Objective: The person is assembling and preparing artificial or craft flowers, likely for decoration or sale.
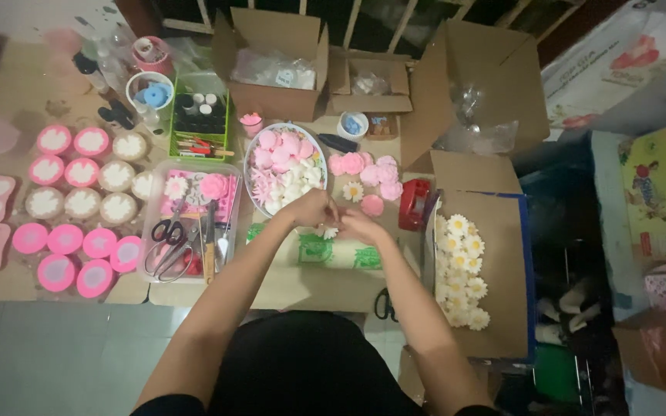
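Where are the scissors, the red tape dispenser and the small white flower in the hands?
scissors (169, 240): head view, on the black handles in the clear tray.
red tape dispenser (414, 204): head view, on its red body.
small white flower (330, 232): head view, on the petals between both hands.

Dim room seen from above, tabletop over grey floor

A brown tabletop (9, 85) is being lit softly from above, while a grey tiled floor (48, 354) is being shown below its near edge. Dark wooden slats (395, 23) are being glimpsed along the far side, and the right side is being left in shadow.
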